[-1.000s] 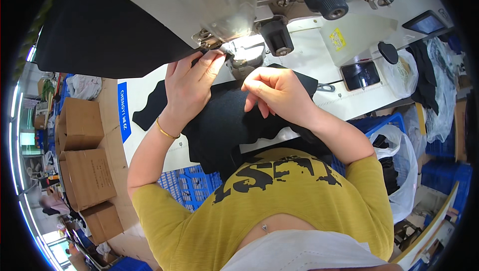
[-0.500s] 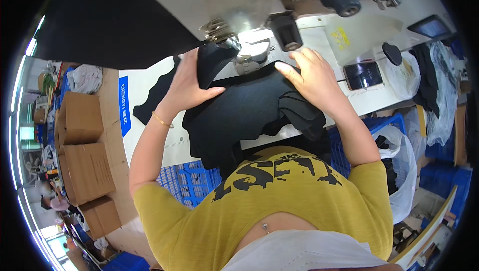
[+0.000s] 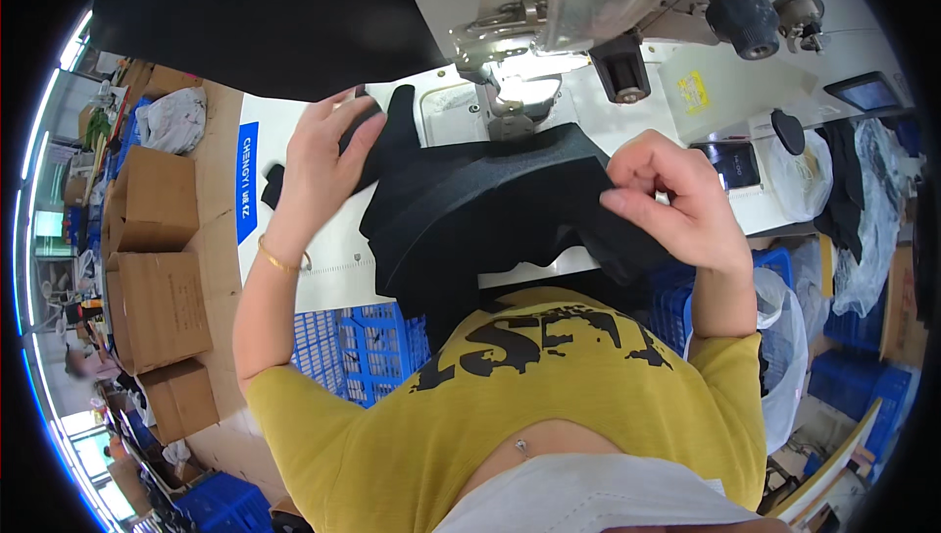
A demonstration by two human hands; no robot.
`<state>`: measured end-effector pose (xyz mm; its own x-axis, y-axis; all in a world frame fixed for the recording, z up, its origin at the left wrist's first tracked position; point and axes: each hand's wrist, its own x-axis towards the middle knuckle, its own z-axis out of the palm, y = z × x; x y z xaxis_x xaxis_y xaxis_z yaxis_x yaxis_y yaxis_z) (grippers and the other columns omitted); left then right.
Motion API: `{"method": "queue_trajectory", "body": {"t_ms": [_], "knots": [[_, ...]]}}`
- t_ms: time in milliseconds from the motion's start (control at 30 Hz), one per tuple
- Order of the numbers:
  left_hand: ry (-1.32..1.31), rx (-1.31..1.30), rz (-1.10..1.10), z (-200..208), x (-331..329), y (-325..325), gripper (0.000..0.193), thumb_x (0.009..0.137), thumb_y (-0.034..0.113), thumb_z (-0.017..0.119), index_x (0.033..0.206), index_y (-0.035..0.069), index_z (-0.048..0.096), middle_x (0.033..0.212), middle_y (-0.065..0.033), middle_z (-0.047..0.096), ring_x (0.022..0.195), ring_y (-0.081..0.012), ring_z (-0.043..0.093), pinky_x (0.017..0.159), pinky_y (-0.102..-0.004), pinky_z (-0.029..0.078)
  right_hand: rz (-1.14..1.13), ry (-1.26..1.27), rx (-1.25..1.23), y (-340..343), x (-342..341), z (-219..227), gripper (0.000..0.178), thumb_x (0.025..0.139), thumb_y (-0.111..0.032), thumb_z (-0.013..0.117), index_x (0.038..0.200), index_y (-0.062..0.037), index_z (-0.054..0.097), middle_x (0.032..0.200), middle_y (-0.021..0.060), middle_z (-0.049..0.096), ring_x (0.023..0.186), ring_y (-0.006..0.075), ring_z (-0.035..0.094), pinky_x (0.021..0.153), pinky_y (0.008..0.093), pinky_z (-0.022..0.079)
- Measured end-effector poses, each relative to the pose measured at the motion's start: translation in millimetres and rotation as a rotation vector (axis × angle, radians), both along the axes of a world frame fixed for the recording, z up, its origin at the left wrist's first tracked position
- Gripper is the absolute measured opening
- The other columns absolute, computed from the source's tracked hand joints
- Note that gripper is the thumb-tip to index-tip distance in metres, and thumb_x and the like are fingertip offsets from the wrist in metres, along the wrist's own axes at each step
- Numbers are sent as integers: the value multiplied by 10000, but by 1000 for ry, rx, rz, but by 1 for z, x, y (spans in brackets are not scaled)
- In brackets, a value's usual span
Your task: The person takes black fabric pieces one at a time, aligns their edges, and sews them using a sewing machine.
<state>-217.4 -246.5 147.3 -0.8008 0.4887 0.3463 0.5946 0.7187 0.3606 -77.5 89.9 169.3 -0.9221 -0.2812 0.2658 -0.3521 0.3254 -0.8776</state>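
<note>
Black fabric pieces lie layered on the white sewing table, draping over its near edge toward my lap. My right hand is closed, thumb and fingers pinching the right edge of the top black fabric. At the left, my left hand has its thumb and fingers apart, with black fabric showing in the gap between them. A further dark piece pokes out left of that wrist. Just beyond the pile stands the sewing machine's lit needle area; the fabric's far edge reaches close to its presser foot.
A large black panel hangs at the upper left. Right of the machine sit a phone and a clear plastic bag. Blue crates stand below the table edge, and cardboard boxes line the left.
My right hand has moved off the cloth's far edge and closed on its right side, folding the top layer. My left hand has shifted left. The view has swung, moving the machine rightward.
</note>
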Motion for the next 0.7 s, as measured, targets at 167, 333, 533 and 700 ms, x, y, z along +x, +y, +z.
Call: {"method": "queue_trajectory", "body": {"t_ms": [167, 333, 533, 700], "knots": [[-592, 239, -369, 55, 44, 84, 220, 918, 181, 667, 1055, 9, 677, 880, -39, 668, 848, -79, 588, 768, -252, 476, -254, -153, -368, -55, -13, -28, 121, 908, -53, 680, 973, -19, 584, 729, -52, 581, 659, -4, 504, 572, 173, 394], [-686, 148, -355, 23, -13, 84, 248, 893, 170, 708, 1057, -13, 667, 893, 22, 672, 802, -53, 568, 768, -235, 468, -186, -341, -377, -49, -38, -49, 157, 942, -165, 644, 933, -9, 657, 706, -29, 624, 639, 15, 556, 566, 175, 450], [-1015, 408, -164, 25, -28, 88, 322, 874, 160, 737, 1163, 35, 671, 1080, -25, 671, 989, -95, 607, 951, -227, 438, -241, -512, -376, -52, -49, -36, 199, 955, -216, 638, 922, -28, 694, 726, -40, 617, 579, 1, 483, 468, 185, 371], [-1053, 377, -146, 21, -33, 82, 414, 874, 318, 739, 1187, 53, 685, 1055, -8, 679, 964, -88, 587, 899, -212, 439, -252, -385, -406, -59, -51, -39, 255, 950, -228, 647, 761, -58, 640, 640, -73, 511, 530, 8, 412, 406, 201, 318]]}}
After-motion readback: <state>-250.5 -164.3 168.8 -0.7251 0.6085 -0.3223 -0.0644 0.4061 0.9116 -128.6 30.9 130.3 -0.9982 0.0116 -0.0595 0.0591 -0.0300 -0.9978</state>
